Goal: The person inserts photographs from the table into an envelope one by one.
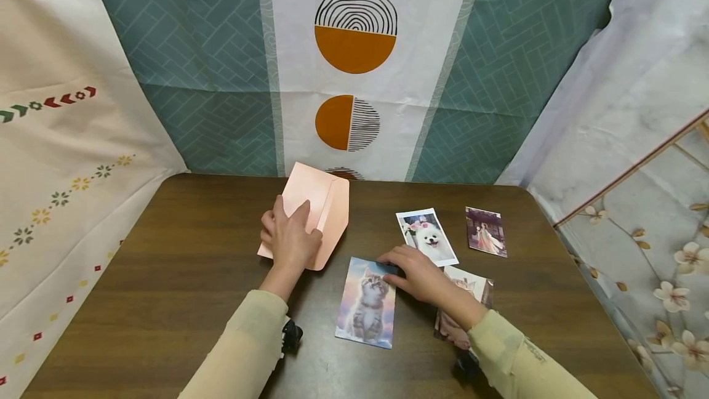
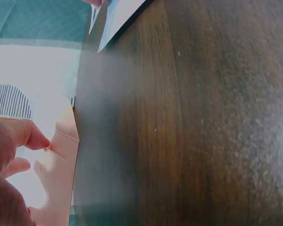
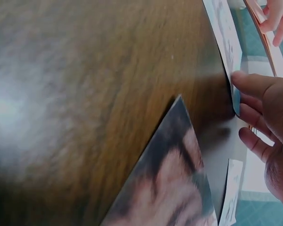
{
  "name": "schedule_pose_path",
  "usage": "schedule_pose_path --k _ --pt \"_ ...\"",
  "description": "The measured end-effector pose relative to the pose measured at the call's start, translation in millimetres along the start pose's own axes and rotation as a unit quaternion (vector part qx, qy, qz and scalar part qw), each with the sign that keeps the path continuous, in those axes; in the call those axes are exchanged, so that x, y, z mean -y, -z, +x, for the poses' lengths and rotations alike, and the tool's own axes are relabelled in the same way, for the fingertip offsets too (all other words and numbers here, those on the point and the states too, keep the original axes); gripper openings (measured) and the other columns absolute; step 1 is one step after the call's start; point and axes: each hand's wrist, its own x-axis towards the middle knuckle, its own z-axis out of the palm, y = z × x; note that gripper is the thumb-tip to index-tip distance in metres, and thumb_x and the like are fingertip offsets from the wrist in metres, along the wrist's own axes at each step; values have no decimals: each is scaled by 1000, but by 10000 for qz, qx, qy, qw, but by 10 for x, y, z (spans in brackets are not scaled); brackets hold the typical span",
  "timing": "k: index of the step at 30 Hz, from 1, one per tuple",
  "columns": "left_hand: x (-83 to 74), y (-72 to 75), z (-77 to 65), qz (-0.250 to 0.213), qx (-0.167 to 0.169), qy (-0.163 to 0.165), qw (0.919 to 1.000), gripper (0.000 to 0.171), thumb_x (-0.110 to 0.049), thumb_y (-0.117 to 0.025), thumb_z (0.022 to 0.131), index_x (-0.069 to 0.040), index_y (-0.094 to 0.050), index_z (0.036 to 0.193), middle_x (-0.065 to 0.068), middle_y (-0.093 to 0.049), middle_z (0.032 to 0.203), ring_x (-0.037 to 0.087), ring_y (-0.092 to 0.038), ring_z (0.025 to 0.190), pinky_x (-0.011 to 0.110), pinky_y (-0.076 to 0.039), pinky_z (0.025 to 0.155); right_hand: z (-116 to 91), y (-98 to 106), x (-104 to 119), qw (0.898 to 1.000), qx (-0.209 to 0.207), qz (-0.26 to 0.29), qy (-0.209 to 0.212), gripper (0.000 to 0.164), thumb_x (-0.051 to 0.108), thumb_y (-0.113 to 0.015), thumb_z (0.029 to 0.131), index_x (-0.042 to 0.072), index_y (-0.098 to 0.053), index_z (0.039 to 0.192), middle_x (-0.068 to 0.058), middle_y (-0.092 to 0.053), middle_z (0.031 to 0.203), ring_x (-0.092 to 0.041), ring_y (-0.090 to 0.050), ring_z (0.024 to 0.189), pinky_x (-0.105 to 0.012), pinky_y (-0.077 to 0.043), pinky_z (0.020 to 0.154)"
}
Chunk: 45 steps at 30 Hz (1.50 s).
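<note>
A pale pink envelope (image 1: 334, 220), its pointed flap towards the right, lies near the middle of the table's far half. My left hand (image 1: 290, 236) rests on it with fingers spread; in the left wrist view a fingertip presses beside the flap's crease. In front and to the right is a kitten picture card (image 1: 365, 306) on a pink and blue background. My right hand (image 1: 418, 273) pinches this card at its upper right corner, thumb on the picture and fingers at the edge. Another picture card (image 1: 471, 282) is partly hidden under my right wrist.
A white-bordered dog photo (image 1: 426, 236) lies just beyond my right hand. Farther right is a small dark card (image 1: 486, 231) with a figure in a long dress. Patterned cloth (image 1: 221, 79) hangs behind the brown wooden table (image 1: 166, 300) and along both sides.
</note>
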Motion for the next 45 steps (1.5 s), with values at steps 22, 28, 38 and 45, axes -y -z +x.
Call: schedule_pose_path --k 22,28,38,45 --pt "17 -7 0 78 42 130 9999 57 -20 -77 89 -9 -67 144 24 -21 172 54 -20 148 77 -26 107 -11 145 -68 9957 218 321 -841 33 24 -87 91 4 -75 114 -4 -72 99 -19 -68 89 -38 -58 83" --pt "2 3 4 46 47 141 9999 59 -20 -76 89 -9 -65 146 24 -21 172 54 -21 148 77 -26 108 6 105 -19 9955 293 144 -887 32 29 -88 90 5 -74 107 -1 -64 93 -16 -61 86 -37 -55 80" --pt "-15 13 18 -74 90 221 9997 57 -20 -74 89 -9 -66 145 24 -22 171 55 -22 146 77 -29 106 55 25 -5 9951 145 622 -753 23 18 -89 88 8 -72 100 0 -65 91 -15 -65 84 -33 -56 78" --pt "2 16 22 -122 170 294 9993 59 -20 -73 88 -9 -65 146 24 -22 171 54 -22 146 75 -29 105 52 -15 -20 9907 -177 1228 -566 16 8 -85 91 13 -70 94 5 -62 90 -10 -60 82 -29 -54 74"
